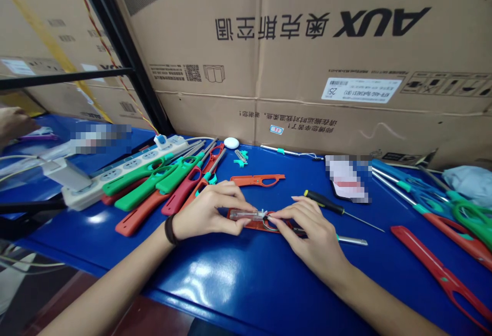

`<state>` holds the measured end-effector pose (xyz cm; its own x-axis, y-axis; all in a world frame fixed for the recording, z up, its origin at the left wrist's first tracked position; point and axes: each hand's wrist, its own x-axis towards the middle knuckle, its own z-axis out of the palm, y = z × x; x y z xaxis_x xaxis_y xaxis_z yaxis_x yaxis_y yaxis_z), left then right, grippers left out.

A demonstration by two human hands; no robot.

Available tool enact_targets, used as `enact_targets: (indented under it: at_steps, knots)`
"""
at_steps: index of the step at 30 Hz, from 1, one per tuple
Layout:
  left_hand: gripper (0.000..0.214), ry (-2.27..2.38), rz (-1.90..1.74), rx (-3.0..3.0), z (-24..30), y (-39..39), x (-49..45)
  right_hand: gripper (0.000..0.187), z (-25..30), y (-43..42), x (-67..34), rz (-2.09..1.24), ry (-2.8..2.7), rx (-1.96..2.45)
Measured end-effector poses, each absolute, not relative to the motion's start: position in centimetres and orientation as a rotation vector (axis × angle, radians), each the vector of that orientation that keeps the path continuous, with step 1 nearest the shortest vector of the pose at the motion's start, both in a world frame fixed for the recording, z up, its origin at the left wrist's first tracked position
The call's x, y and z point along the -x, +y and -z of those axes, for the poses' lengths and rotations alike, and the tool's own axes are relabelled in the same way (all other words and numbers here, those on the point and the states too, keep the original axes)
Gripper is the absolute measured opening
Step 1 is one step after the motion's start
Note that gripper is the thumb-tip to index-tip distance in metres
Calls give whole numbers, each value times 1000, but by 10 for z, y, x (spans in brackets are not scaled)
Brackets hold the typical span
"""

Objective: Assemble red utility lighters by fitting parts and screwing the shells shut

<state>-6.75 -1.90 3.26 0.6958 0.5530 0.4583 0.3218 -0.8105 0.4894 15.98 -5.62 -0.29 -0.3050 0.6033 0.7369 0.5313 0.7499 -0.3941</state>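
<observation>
An opened orange lighter shell lies on the blue table between my hands. My left hand pinches a clear tube part resting in that shell. The fingertips of my right hand touch small metal parts at the shell's right end. The lighter's metal nozzle rod sticks out to the right from under my right hand. A black-handled screwdriver rests just behind my right hand.
A pile of green and red long lighters sits left, beside a white power strip. An orange shell half lies behind. More lighters lie right. Cardboard boxes wall the back. Another person's hand is far left.
</observation>
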Motion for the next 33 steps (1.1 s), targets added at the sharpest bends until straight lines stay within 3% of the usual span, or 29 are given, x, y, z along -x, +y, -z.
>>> enact_targets:
  at_steps: [33]
  knots:
    - [22,724,-814,-2291,-32,-20,65,11,6,-54,-161,-47,-1959,858]
